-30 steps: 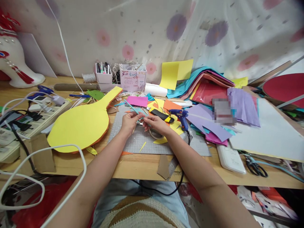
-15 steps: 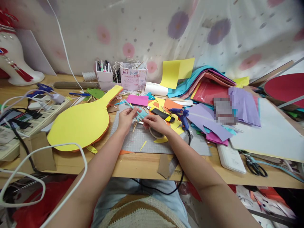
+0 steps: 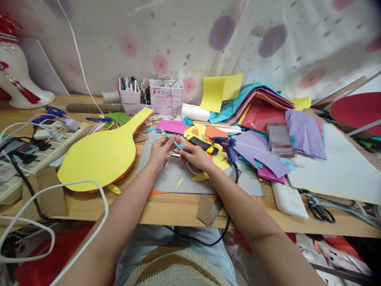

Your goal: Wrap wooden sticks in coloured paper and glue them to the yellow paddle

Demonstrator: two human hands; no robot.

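Observation:
Both my hands meet over the grey cutting mat (image 3: 178, 180) at the middle of the wooden table. My left hand (image 3: 160, 150) is closed, pinching a thin teal paper strip (image 3: 170, 138) that slants up to the left. My right hand (image 3: 194, 155) is closed too, its fingertips pinching the same strip's lower end. A tape roll (image 3: 195, 170) lies on the mat just under my right hand. Small wooden sticks lie between the hands.
A big yellow paddle-shaped cutout (image 3: 101, 155) lies left of the mat. A blue glue gun (image 3: 228, 147) and a black-yellow utility knife (image 3: 204, 145) sit right of my hands. Coloured paper sheets (image 3: 268, 115) pile at the right, scissors (image 3: 320, 208) near the front right, a power strip (image 3: 32, 153) at left.
My hands stayed over the mat and shifted slightly. The teal strip's free end dipped and turned a little between my fingers.

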